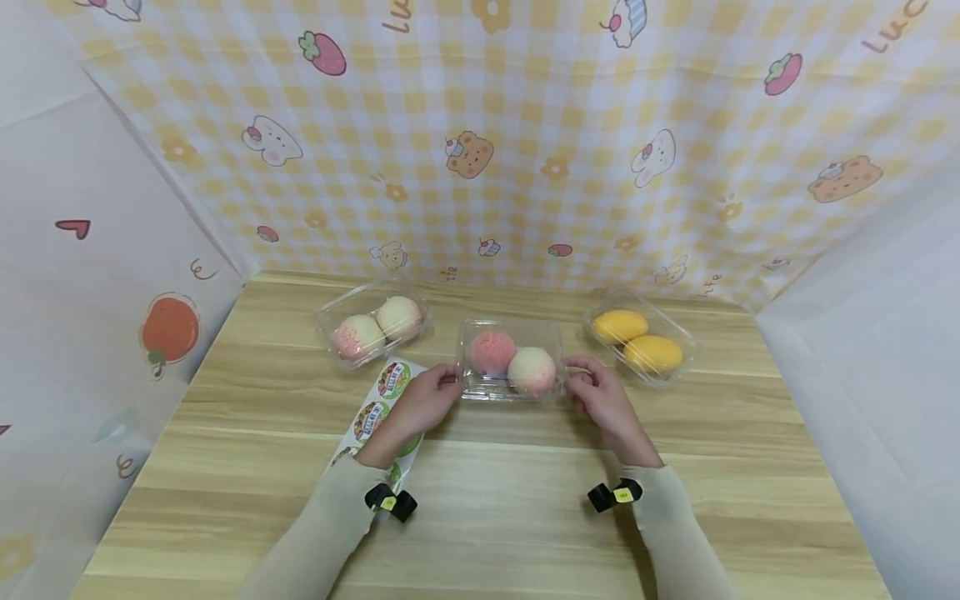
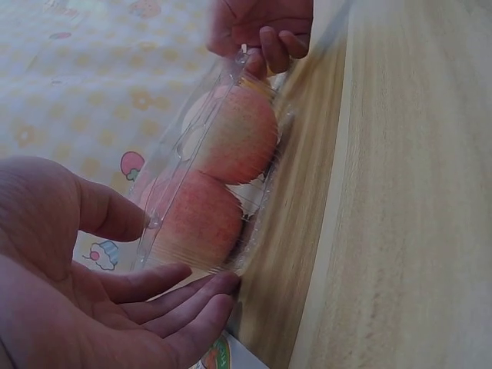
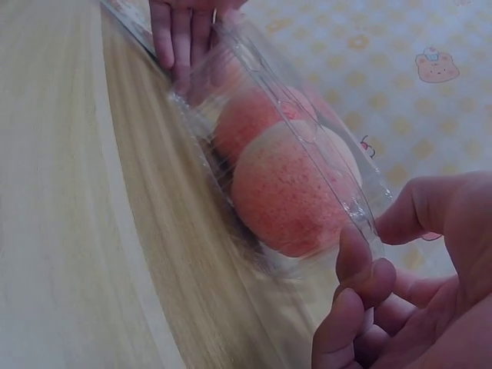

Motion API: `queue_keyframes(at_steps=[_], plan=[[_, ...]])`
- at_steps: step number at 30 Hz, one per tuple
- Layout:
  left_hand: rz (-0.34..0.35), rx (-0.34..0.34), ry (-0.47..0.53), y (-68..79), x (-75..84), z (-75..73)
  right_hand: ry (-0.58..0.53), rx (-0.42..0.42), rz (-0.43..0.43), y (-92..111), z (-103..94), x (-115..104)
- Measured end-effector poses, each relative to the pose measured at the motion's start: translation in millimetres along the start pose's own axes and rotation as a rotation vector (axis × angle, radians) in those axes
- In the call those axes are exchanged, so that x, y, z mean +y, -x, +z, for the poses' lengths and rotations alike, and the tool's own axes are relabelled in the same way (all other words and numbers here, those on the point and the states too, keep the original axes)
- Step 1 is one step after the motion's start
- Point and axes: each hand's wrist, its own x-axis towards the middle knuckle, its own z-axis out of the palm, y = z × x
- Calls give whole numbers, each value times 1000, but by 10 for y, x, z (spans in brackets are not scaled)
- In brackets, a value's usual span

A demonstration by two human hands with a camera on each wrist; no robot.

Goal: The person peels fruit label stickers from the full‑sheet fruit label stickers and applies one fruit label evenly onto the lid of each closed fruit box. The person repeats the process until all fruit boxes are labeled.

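Behind the right hand (image 3: 430,307), the box (image 3: 201,127) is part-hidden.

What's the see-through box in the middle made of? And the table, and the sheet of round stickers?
The clear box looks like thin, shiny plastic: it's see-through, with bright glints along its edges. The table looks like smooth wood, with streaky grain, but it could be a wood-pattern covering. The sticker sheet seems to be thin, flat paper with colourful printing, maybe coated.
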Motion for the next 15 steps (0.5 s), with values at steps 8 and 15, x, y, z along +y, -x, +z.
queue_keyframes(at_steps=[8,15], plan=[[42,23,-15,63,-51,-44,5,-37,21,13,-32,-8],[111,77,-163,244,-151,-293,32,-51,33,6,-51,-35]])
